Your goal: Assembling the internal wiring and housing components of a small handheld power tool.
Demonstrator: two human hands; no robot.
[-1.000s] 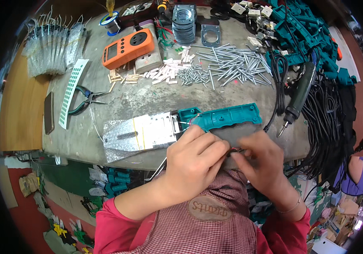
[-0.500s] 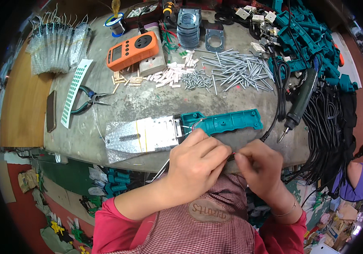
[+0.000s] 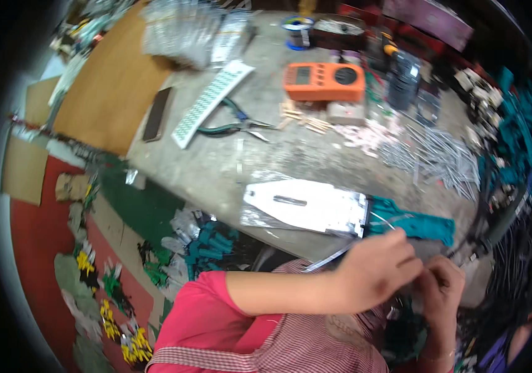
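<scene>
My left hand (image 3: pixel 381 273) and my right hand (image 3: pixel 445 287) meet at the table's front edge, each closed in a pinch. What sits between their fingertips is small, blurred and hidden. Just beyond them lies a teal plastic handle shell (image 3: pixel 424 226), open side up, joined to a shiny metal heating plate (image 3: pixel 315 205) with a dark slot. Thin white wires (image 3: pixel 382 219) run out of the shell close to my left fingers. Bubble wrap (image 3: pixel 254 214) shows under the plate. A white strip (image 3: pixel 328 257) sticks out beside my left wrist.
Pliers (image 3: pixel 236 127), a sheet of green dots (image 3: pixel 211 105) and a dark flat bar (image 3: pixel 158 114) lie left. An orange meter (image 3: pixel 324 82), pale ceramic pieces (image 3: pixel 365 137) and screws (image 3: pixel 443 158) lie farther back. Teal shells (image 3: pixel 530 137) and black cables (image 3: pixel 508 273) crowd the right.
The view has swung left, so the table appears shifted right and is blurred. My hands stay close together and pinched in front of the handle shell.
</scene>
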